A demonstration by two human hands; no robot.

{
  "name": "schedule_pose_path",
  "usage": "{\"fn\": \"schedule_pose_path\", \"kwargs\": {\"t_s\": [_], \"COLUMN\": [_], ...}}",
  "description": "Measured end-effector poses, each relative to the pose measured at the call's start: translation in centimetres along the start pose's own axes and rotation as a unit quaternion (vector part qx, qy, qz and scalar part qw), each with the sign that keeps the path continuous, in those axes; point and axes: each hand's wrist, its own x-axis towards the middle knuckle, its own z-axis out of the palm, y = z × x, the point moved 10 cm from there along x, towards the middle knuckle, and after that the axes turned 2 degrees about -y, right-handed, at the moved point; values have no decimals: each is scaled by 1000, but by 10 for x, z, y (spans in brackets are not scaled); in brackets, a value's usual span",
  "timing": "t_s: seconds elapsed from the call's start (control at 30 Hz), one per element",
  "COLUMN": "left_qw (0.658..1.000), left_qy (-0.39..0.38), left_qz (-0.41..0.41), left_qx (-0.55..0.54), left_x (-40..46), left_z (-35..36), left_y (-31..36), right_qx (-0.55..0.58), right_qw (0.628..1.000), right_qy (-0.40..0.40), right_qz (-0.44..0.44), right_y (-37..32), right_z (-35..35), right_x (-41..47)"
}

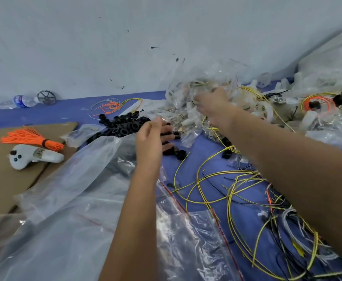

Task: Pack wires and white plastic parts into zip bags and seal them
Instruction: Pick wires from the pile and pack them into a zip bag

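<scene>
Head view: right hand [211,103] fingers buried in pile of filled zip bags [188,92], grip unclear. Left hand [152,138] fingers loosely apart over black rings [125,123]. Yellow wires [237,191] nearer than both.

Pretty bright overall, soft even light with a cool bluish cast. Hardly any hard shadows, just faint soft ones under the yellow wires [216,185] on the blue surface [196,157]. White glare patches on the crinkled zip bags [186,230] near the bottom. Slight motion blur on the right hand [212,104] and the left hand [151,138]. Obvious wide-angle bending toward the edges, corners stretched and soft. Fine detail mushy, compression smearing everywhere.
</scene>
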Motion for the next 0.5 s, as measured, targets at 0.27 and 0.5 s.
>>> {"fn": "schedule_pose_path", "kwargs": {"t_s": [0.27, 0.5], "left_qw": [1000, 812], "left_qy": [18, 271], "left_qz": [5, 167], "left_qx": [-10, 488], "left_x": [-2, -32], "left_z": [-21, -56], "left_y": [16, 79], "right_qx": [-218, -334], "right_qw": [949, 905], "right_qy": [-214, -192], "right_qz": [-79, -184], "right_y": [70, 83], "right_z": [32, 32], "right_x": [-143, -195]}}
